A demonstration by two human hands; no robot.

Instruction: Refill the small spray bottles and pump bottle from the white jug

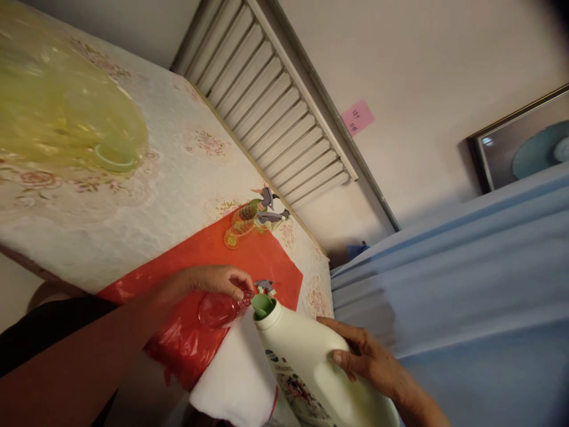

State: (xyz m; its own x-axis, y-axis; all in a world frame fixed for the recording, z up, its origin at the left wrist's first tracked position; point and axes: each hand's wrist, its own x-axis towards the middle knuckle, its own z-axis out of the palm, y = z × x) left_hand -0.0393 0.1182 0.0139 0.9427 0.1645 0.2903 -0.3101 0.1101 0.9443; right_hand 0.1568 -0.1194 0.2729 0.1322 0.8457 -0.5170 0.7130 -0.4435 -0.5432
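My left hand [217,280] is closed around the neck of a small clear plastic bottle [217,311], which lies tilted over a red plastic sheet. With my right hand [364,356] I grip a large pale detergent jug [302,350] with a printed label, tipped toward the bottle. The green pouring spout [263,305] of the jug comes right up to the bottle's mouth; whether they touch, and whether liquid flows, I cannot tell. Just behind the spout sits a grey-and-white spray trigger head [265,287], partly hidden.
The red plastic sheet [271,264] covers part of a flowered tablecloth [178,178]. Spray bottles [242,225] with yellowish liquid stand at its far side. A yellow translucent bag [66,101] lies at left. A white towel [235,379] is below, a radiator [267,89] behind, a blue curtain [466,284] at right.
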